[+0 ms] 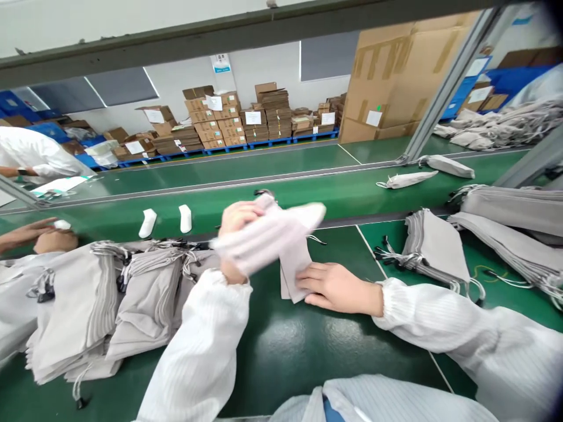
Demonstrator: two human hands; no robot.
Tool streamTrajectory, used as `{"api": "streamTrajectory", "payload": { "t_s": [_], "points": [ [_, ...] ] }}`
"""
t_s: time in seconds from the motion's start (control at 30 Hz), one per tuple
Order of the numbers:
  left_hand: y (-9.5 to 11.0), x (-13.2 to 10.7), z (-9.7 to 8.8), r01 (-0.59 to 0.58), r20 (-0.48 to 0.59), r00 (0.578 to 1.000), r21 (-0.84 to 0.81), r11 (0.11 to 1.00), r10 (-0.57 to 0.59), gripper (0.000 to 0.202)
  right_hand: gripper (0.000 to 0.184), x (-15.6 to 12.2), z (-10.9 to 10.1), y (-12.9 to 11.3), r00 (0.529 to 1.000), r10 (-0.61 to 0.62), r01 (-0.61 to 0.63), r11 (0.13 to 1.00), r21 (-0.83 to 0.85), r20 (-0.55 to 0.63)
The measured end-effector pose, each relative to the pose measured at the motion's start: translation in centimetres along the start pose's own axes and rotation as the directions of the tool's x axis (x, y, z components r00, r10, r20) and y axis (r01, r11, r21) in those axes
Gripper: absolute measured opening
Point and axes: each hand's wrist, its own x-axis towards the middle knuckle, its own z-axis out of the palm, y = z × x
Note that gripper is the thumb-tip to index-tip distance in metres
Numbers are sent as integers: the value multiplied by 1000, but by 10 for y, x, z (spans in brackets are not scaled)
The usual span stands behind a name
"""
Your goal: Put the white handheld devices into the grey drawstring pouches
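Note:
In my left hand [240, 220] is a light grey drawstring bag [259, 240], held above the table and blurred by motion. A pale rounded end [314, 215] sticks out at its right; I cannot make out whether it is part of the bag. Below lies another grey drawstring bag [290, 281], partly hidden by the raised one. My right hand [329, 287] rests on its right edge with the fingers stretched out and the thumb apart. To the left of my left arm are stacks of grey drawstring bags [149, 293] with black cord stoppers.
More bag piles [435, 246] lie at the right. Two white pieces [185, 218] and two filled bags [409, 179] are on the green conveyor belt [308, 199]. At the left edge a co-worker's hands [55, 237] hold a white piece. A metal post [444, 88] stands beyond the belt.

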Motion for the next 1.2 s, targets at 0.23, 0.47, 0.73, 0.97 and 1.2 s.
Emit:
{"api": "streamTrajectory", "payload": {
  "t_s": [0.23, 0.47, 0.73, 0.97, 1.2],
  "points": [
    [-19, -46, 45, -368, 667, 683, -39, 929, 298, 46, 35, -40, -54, 2, 983, 47, -101, 946, 308, 179],
    [-18, -41, 36, -381, 551, 784, 60, 923, 287, 34, 31, -111, -95, 44, 700, 658, -687, 726, -12, -276],
    [-5, -42, 62, -261, 526, 847, 283, 923, 78, 36, 30, -153, -69, 57, 684, 680, -729, 631, -265, -263],
    [-43, -51, 50, -343, 566, 802, 176, 923, 190, 27, 25, -260, -134, 79, 401, 819, -910, 306, -279, -411],
    [-67, -59, 43, -334, 567, 795, 110, 936, 217, 24, 14, -311, -149, 111, 507, 859, -811, 450, -374, -67]
  ]
}}
